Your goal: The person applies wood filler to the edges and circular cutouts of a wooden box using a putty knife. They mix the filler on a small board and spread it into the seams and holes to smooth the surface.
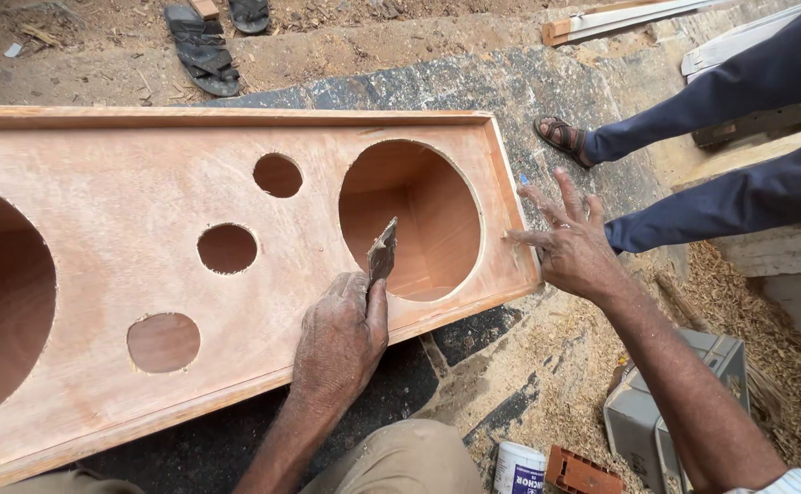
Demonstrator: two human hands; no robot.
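Note:
A long plywood box [144, 192] lies on its side in front of me, its face cut with two large round holes and three small ones. My left hand [338, 340] grips a small flat scraper blade [382, 252], whose tip rests at the lower left rim of the right-hand large hole [409, 220]. At the box's right end my right hand [569, 242] is spread, fingers apart, thumb touching the end edge.
Another person's legs in dark trousers [739, 137] and a sandalled foot [560, 137] are at the right. Sawdust covers the ground by a grey box [656, 421], a white tin [517, 468] and a red block [579, 474]. Black sandals [204, 46] lie beyond the box.

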